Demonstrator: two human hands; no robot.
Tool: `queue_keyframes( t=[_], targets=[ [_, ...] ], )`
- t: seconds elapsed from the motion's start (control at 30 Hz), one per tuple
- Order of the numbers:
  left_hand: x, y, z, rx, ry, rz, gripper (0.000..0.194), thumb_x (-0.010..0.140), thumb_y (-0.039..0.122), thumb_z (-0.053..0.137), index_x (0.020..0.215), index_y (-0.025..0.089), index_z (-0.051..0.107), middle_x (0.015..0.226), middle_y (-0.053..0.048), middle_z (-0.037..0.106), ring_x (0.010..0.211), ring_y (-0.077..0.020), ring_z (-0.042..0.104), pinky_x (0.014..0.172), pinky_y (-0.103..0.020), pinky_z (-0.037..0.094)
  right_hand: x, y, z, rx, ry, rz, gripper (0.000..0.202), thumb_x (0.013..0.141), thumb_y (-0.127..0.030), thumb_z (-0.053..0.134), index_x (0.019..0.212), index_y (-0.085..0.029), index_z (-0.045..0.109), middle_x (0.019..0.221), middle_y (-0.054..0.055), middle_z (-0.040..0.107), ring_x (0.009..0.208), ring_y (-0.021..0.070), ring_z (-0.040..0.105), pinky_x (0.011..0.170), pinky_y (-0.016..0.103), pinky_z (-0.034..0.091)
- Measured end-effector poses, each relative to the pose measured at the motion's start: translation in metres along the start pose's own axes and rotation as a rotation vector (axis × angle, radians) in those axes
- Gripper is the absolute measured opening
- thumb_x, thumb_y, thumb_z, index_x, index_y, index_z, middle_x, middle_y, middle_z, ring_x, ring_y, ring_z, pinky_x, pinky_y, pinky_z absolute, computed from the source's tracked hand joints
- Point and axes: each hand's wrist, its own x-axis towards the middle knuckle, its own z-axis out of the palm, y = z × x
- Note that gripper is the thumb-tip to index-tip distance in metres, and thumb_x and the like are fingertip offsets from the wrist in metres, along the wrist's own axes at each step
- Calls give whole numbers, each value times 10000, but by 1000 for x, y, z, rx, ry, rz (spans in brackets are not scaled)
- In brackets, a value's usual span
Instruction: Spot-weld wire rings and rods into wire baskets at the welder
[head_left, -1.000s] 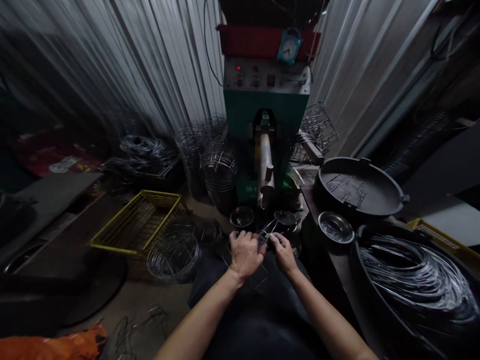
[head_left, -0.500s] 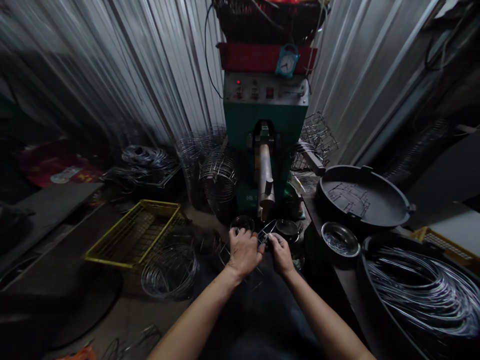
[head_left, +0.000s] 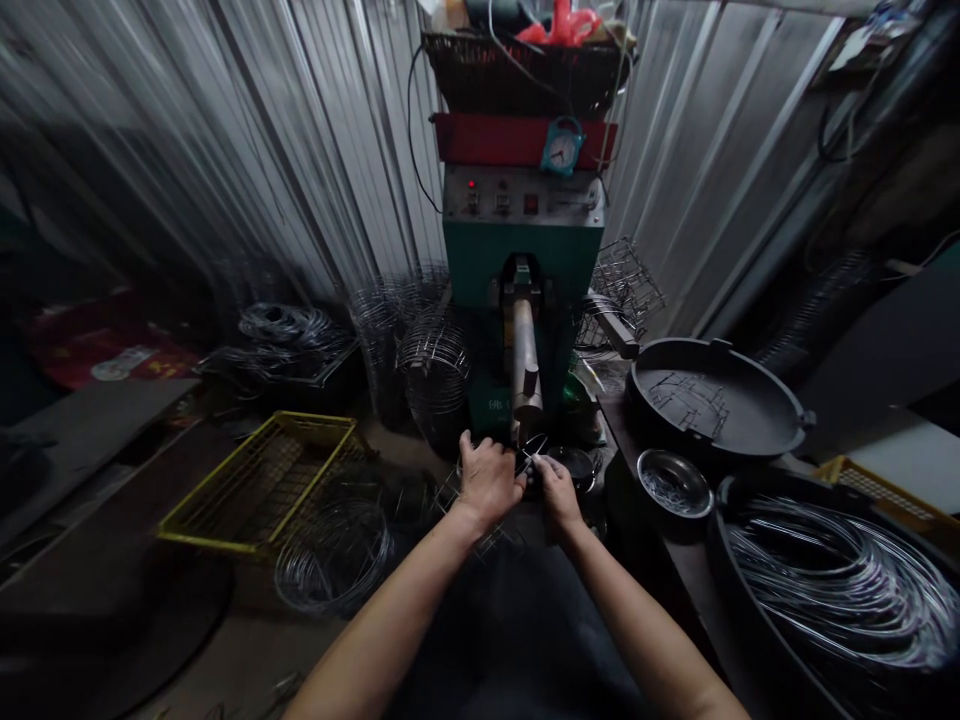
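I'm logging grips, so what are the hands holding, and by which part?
Wirework. The right hand pinches it near the end facing the machine; the left hand also grips it, but covers the exact spot.

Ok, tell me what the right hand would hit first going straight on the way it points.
The right hand, past the wire piece it pinches, would probably first meet the lower end of the metal arm on the green machine, though depth is unclear.
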Motion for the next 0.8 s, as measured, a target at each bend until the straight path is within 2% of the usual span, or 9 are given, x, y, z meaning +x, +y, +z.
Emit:
queue_keyframes(
  t=[0.1,0.33,0.47,0.67,0.8],
  targets=[
    [1,-1,-1,6,5,6,225,670,359,574,740,165,663,782,-122,619,856,-289,505,952,-568,115,1,2,-1,6,-16,-22,233,660,-377,582,609,-156,530,562,-38,468,525,87,398,522,209,318],
    [6,-3,-1,12,-5,18,249,660,365,587,813,185,665,1133,-139,526,1095,-336,385,963,-612,42,3,5,-1,11,7,-30,218,664,-370,574,611,-164,531,561,-38,476,520,90,403,506,208,317],
    [8,-6,2,-3,-33,18,308,658,351,590,912,185,644,1149,-138,522,1147,-339,350,959,-622,24,2,2,-1,31,16,-29,208,649,-358,590,592,-164,539,542,-42,475,509,88,403,498,206,316],
    [10,-4,5,-55,-34,29,302,691,363,567,915,172,632,1171,-153,512,1171,-348,337,936,-653,18,5,6,3,134,19,42,218,643,-375,613,606,-167,558,518,-41,484,452,83,392,456,213,310],
    [9,-3,-2,-80,-37,9,294,681,366,586,905,181,630,1209,-159,492,1184,-356,330,932,-659,4,3,2,-2,56,5,58,241,656,-405,608,668,-164,604,584,-13,549,528,106,470,512,221,364]
  ],
)
